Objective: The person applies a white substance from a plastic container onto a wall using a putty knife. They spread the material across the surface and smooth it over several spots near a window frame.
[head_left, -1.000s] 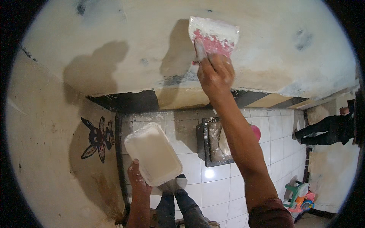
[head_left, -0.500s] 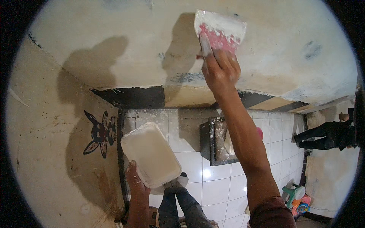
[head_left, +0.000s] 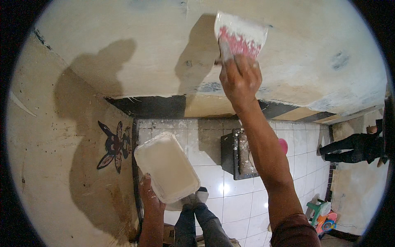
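Observation:
My right hand (head_left: 242, 78) is closed around a pink and white putty scraper (head_left: 243, 38), its wide blade smeared with white paste. The blade lies at the upper part of the pale, patchy wall (head_left: 140, 24); one finger, coated in white, stretches along its pink part. Lower down, my left hand (head_left: 151, 191) grips the near left side of a rectangular tub (head_left: 190, 192). Smooth cream-white paste fills the tub, which is held tilted over the floor. White smears mark my left thumb. The fingers under the tub are hidden.
A dark, paste-spattered box (head_left: 229, 154) stands on the white tiled floor (head_left: 210, 179), partly behind my right forearm; a pink round thing (head_left: 282, 146) is beside it. At the right stands another person (head_left: 349, 147). A green stool (head_left: 316, 210) is lower right. The left wall carries a dark rabbit drawing (head_left: 114, 146).
The whole view has shifted slightly, with the wall and floor further right. Against the wall, the scraper has moved only a little. Both hands keep their hold.

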`<action>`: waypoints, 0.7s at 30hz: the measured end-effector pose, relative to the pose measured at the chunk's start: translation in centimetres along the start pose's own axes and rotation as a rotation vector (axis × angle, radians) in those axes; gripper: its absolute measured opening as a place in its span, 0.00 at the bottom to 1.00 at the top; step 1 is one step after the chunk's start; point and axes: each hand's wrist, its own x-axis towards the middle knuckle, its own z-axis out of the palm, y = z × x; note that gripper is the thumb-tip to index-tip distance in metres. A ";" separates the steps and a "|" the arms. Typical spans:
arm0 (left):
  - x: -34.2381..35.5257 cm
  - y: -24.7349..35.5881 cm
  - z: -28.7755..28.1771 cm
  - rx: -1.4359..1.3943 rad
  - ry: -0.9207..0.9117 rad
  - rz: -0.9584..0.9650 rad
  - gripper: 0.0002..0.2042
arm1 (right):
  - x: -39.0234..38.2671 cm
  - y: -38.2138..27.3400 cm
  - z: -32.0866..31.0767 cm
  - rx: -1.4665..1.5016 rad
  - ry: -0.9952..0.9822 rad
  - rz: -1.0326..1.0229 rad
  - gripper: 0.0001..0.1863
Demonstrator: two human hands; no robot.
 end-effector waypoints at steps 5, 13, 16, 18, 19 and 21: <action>2.1 -2.0 -3.7 -0.099 -0.069 -0.013 0.28 | -8.8 -1.6 4.9 0.072 -0.171 -0.129 0.06; 1.8 0.7 -3.2 -0.041 0.012 0.059 0.27 | -7.9 -7.7 1.8 0.199 -0.244 -0.013 0.15; 2.8 -0.7 -6.0 -0.122 0.006 0.032 0.28 | -4.9 -7.2 3.5 0.130 -0.194 0.010 0.18; 3.0 -0.9 -6.0 -0.110 -0.033 0.024 0.29 | -8.5 -5.6 6.5 0.136 -0.516 0.088 0.20; 2.9 -0.5 -4.6 -0.110 -0.048 0.016 0.29 | -12.0 -4.7 7.5 0.080 -0.436 -0.035 0.24; 2.0 1.3 -2.7 -0.053 0.009 0.038 0.29 | -14.4 -5.7 6.1 0.136 -0.465 -0.052 0.23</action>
